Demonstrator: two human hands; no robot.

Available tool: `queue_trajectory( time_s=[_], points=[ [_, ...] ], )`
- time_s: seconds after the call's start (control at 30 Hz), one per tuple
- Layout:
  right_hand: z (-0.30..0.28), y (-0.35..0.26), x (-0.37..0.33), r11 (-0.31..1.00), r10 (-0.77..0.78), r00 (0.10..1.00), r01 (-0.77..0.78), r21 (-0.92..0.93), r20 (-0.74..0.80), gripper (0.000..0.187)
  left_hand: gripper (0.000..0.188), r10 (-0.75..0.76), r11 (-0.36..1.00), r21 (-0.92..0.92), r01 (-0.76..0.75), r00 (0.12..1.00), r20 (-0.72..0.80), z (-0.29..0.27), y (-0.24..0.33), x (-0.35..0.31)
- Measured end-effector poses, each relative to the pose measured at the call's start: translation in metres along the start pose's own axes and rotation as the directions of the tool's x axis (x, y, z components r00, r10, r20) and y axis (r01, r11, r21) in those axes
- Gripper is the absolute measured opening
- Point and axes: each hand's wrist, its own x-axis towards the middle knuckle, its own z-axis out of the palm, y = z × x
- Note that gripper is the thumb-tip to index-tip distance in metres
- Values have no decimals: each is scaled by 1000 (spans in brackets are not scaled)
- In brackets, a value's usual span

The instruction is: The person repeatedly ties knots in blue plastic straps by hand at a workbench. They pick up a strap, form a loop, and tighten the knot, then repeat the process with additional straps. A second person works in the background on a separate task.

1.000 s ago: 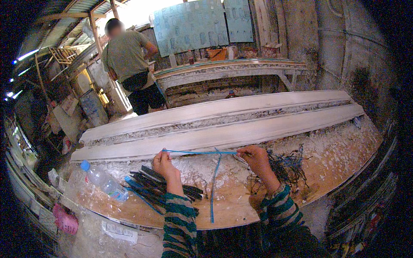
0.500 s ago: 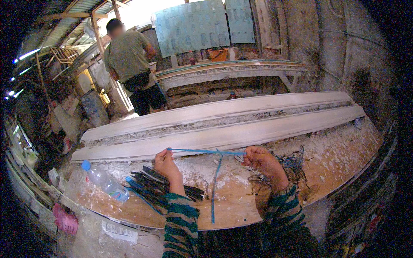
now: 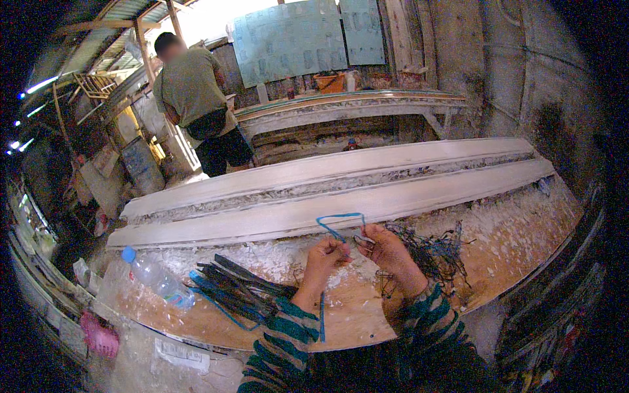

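Note:
My left hand (image 3: 325,257) and my right hand (image 3: 382,247) are close together over the plaster-covered bench (image 3: 511,249). Both pinch a thin blue strap (image 3: 341,217), which arcs up in a loop between them. The strap's loose end hangs down past my left wrist. A bundle of dark strips (image 3: 239,288) lies on the bench to the left of my left hand. To the right of my right hand lies a tangle of dark wire (image 3: 436,252).
A clear plastic bottle with a blue cap (image 3: 155,274) lies at the bench's left end. Two long white moulded pieces (image 3: 341,190) run across the bench beyond my hands. Another person (image 3: 196,98) stands at the back left beside a second bench (image 3: 354,108).
My hands were apart with the blue strap stretched straight between them. They have come together, and the strap now bows up in a loop. The other person has shifted slightly right.

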Motion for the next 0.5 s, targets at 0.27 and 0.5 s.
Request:
queue_trajectory(
  time_s=[0.27, 0.5],
  points=[
    [9, 10, -5, 829, -108, 994, 78, -553, -21, 17, 13, 10, 1000, 30, -8, 997, -82, 1, -1, 0],
    [17, 16, -8, 780, -173, 985, 133, -611, -6, 21, 14, -13, 1000, -5, 13, 995, -95, 2, -3, 0]
  ],
)
